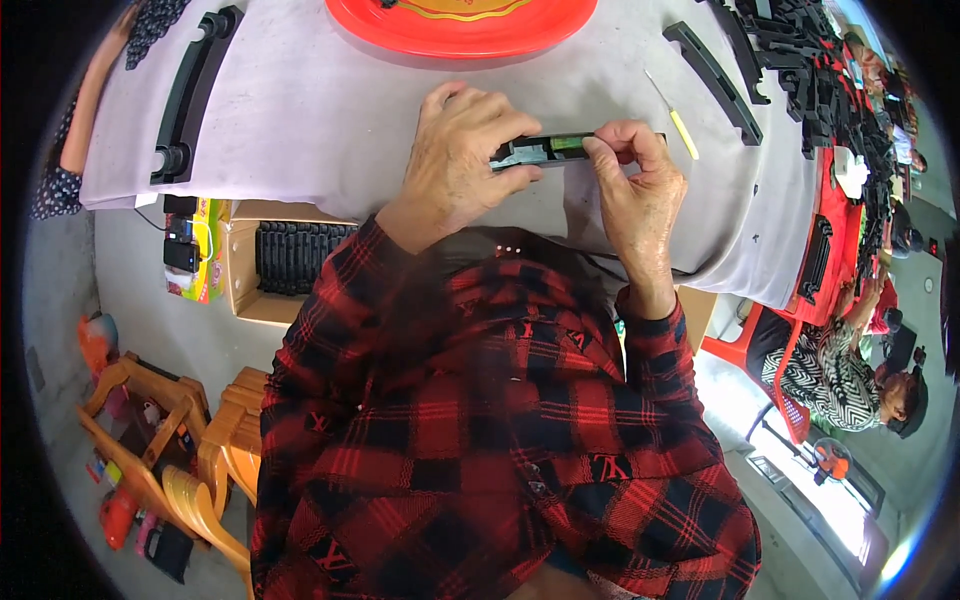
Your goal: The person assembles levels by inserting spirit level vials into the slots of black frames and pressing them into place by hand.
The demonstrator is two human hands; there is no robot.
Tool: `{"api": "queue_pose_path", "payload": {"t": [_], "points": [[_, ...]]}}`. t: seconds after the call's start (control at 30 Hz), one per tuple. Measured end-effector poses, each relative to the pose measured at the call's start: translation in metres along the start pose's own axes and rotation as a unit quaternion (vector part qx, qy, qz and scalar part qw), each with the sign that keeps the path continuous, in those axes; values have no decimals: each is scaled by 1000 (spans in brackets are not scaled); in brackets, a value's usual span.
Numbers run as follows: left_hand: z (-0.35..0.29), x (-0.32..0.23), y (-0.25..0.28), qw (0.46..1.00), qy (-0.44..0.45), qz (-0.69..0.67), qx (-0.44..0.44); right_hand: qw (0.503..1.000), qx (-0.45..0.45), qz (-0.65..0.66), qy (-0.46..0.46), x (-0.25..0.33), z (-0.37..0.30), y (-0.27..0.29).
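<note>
Just in front of my chest, above the cloth-covered table (330, 110), I hold a long black plastic housing (567, 142) level. Inside its open channel show a pale grey strip and a yellow-green piece; I cannot tell what they are. My left hand (450, 165) is closed round the left end, thumb below and fingers above. At the right end my right hand (643, 185) pinches the housing between thumb and fingertips, which hide part of it. A thin tool with a yellow handle (683, 133), like a small screwdriver, lies to the right of my right hand.
A red plate (465, 45) stands at the far edge of view. Long black parts lie left (190, 100) and right (715, 80); a heap of black parts (800, 70) fills the far right. Below the table's left side sits a cardboard box (243, 265) of black pieces. Other people are nearby.
</note>
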State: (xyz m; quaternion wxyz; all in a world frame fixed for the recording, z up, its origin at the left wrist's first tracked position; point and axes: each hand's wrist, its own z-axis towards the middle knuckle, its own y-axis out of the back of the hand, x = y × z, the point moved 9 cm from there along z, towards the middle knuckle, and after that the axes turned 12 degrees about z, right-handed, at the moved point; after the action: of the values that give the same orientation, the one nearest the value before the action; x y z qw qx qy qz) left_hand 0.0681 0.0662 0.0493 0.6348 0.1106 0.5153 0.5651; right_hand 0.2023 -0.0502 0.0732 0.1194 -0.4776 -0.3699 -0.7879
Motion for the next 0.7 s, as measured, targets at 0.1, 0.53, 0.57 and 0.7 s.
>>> {"api": "queue_pose_path", "payload": {"t": [0.1, 0.53, 0.57, 0.7], "points": [[1, -1, -1, 1000, -2, 1, 2, 999, -24, -23, 8, -2, -2, 2], [0, 1, -2, 1000, -1, 5, 0, 986, -56, -107, 113, 14, -27, -11], [0, 1, -2, 1000, -1, 5, -2, 981, -52, -134, 131, 18, -29, -13], [2, 2, -1, 1000, -1, 4, -9, 978, -21, -167, 122, 18, -32, -19]]}}
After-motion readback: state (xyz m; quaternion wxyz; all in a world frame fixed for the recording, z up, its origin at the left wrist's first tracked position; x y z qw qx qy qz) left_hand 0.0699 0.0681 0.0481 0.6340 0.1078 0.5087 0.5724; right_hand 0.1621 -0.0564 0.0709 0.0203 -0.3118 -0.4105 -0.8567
